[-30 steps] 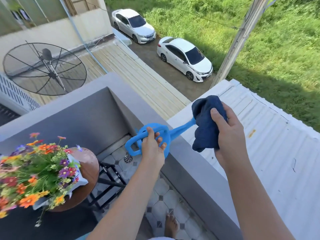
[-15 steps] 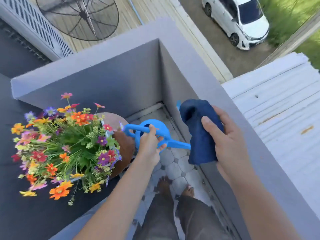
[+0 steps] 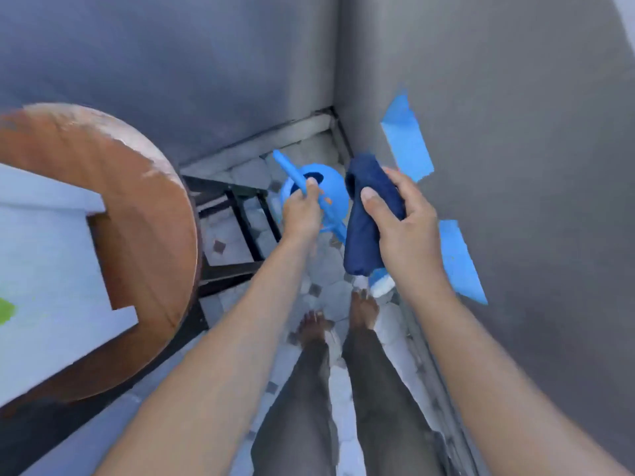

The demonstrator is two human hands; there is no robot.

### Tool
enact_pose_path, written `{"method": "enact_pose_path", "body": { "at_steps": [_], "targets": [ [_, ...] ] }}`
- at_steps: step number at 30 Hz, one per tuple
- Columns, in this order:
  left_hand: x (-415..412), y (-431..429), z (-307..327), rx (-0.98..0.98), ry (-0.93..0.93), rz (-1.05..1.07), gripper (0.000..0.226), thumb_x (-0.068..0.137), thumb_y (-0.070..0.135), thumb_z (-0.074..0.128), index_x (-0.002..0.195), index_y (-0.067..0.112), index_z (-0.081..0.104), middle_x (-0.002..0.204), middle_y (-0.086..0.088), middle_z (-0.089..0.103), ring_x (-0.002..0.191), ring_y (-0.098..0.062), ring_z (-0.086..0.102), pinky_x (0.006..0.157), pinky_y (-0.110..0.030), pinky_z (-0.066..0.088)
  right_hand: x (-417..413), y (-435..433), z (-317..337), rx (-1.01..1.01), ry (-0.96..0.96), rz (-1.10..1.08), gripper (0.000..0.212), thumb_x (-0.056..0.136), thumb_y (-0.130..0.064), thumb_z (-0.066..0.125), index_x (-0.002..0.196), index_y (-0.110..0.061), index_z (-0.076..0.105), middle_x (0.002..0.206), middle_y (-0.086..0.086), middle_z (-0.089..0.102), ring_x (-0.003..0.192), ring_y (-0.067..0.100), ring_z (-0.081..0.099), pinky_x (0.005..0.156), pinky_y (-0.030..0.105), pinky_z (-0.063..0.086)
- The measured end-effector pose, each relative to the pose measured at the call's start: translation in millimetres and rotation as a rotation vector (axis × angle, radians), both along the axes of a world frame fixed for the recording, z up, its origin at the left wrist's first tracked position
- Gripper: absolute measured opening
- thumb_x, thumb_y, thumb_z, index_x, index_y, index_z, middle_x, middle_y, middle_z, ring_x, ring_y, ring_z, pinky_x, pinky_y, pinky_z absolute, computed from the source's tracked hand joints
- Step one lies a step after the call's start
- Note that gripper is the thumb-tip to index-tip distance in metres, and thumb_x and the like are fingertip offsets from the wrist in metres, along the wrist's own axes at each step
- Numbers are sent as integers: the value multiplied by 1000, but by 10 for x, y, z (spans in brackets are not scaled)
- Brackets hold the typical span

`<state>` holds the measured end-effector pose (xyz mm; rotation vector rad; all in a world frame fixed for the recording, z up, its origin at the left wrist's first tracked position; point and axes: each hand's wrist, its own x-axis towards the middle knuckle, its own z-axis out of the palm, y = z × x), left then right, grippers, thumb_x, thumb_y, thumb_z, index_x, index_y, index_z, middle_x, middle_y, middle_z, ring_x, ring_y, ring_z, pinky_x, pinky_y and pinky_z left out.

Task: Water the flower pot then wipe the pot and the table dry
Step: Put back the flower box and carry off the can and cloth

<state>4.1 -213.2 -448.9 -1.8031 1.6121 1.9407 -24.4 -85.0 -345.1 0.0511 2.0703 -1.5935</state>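
My left hand point(image 3: 302, 209) grips the handle of a blue watering can point(image 3: 335, 197), held low over the tiled floor in the balcony corner. Just to its right, my right hand point(image 3: 400, 218) holds a bunched dark blue cloth point(image 3: 366, 214) that hangs down. The can's spout end shows below the cloth. At the left stands the round wooden table point(image 3: 147, 231) with the white flower pot point(image 3: 51, 269) on it; the flowers are almost all out of frame. The view is blurred by motion.
Grey balcony walls point(image 3: 515, 166) close in at the back and right, with blurred blue patches on the right wall. The table's black metal legs point(image 3: 240, 235) stand near the can. My bare feet point(image 3: 340, 321) are on the tiled floor below my hands.
The view has swung down from the street and roof to the balcony floor. My left hand has brought the watering can down inside the wall corner. The cloth stays in my right hand.
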Motion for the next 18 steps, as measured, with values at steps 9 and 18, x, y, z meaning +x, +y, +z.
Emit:
{"method": "enact_pose_path", "body": {
  "at_steps": [9, 18],
  "targets": [
    [-356, -419, -1958, -134, -78, -118, 35, 104, 34, 39, 103, 7, 61, 84, -5, 65, 60, -11, 55, 43, -16, 40, -335, -220, -2077, 36, -99, 19, 29, 96, -13, 62, 126, -13, 64, 116, 0, 71, 100, 6, 67, 87, 23, 55],
    [-608, -820, -2826, -64, 22, -76, 30, 103, 39, 40, 105, 14, 57, 87, 2, 56, 68, -10, 49, 69, -30, 44, -510, -275, -3038, -16, -344, -247, 38, 89, -31, 67, 126, -30, 64, 119, 0, 72, 108, 24, 70, 81, 43, 60]
  ]
}}
